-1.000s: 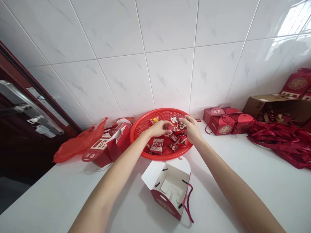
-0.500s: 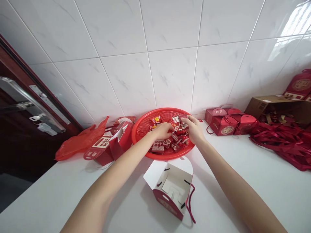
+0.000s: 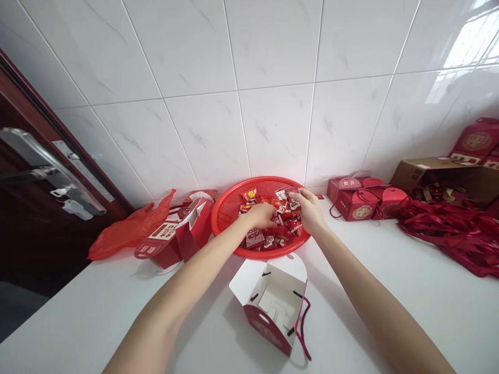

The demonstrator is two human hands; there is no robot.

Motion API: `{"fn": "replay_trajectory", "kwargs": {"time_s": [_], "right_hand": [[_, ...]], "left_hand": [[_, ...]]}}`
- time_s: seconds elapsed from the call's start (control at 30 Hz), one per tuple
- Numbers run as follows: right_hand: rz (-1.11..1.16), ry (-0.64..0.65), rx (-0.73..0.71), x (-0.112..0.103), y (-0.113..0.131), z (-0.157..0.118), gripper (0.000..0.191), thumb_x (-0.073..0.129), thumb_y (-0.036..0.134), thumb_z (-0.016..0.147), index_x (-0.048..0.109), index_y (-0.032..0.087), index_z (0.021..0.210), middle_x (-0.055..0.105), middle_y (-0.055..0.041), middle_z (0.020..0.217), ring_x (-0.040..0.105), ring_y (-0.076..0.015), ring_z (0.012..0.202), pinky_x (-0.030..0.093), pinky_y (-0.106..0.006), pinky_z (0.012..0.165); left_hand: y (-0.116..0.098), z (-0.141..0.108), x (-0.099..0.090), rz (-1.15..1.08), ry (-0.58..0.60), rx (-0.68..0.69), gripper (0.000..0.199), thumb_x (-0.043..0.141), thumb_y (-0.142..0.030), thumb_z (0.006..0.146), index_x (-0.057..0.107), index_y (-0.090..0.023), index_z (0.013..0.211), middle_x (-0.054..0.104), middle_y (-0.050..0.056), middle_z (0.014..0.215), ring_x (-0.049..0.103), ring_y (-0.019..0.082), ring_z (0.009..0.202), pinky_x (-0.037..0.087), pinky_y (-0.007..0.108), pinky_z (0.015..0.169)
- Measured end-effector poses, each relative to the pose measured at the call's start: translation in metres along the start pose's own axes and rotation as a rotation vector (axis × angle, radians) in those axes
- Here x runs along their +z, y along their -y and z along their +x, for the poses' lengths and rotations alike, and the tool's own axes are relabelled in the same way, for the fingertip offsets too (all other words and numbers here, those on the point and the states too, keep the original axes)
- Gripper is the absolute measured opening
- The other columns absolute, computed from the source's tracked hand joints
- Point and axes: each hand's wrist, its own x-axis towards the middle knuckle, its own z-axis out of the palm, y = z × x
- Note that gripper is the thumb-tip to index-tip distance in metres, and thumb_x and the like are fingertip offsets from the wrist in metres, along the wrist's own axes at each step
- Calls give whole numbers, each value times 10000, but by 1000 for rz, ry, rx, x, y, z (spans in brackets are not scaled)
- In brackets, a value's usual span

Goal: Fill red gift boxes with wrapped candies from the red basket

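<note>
A red perforated plastic basket point(image 3: 223, 208) holds several red-wrapped candies point(image 3: 255, 237). My left hand point(image 3: 262, 215) reaches into its middle, fingers curled and pinched at a small wrapped candy point(image 3: 277, 219), partly hidden by the fingers. At the basket's right side my right hand point(image 3: 310, 209) is closed, thumb and fingers on a red-and-white candy packet point(image 3: 293, 198). In front of the basket stands an open red gift box point(image 3: 267, 332), white inside, with its flaps spread and a dark red cord handle point(image 3: 302, 332) hanging at its right.
Left of the basket lie a red plastic bag point(image 3: 128, 234) and a red gift box point(image 3: 195, 226). To the right stand closed red boxes point(image 3: 360, 205), a cardboard carton point(image 3: 407, 176) and a heap of dark red ribbon point(image 3: 448, 228). A tiled wall point(image 3: 273, 130) rises behind.
My left hand has shifted slightly among the candies, and some of them have moved. My right hand stays at the basket's right side with its packet. The open box stands as before.
</note>
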Motion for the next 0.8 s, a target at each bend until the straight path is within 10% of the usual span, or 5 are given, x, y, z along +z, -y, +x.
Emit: {"fn": "replay_trajectory", "kwargs": {"time_s": [0.23,0.8], "right_hand": [[52,69,26,5,25,-7,243,811,351,593,678,216,746,691,7,743,629,-192,713,486,-315,662],[-246,508,-43,15,80,-62,213,792,372,773,659,210,808,686,-2,812,601,-147,699,485,-281,648]], "left_hand": [[0,-40,-18,-815,-561,61,306,763,-451,725,632,-176,751,666,19,769,626,194,756,485,309,717],[-53,-119,-11,-1632,-685,-33,405,906,-325,599,717,-201,935,740,5,881,689,186,867,560,315,823]]}}
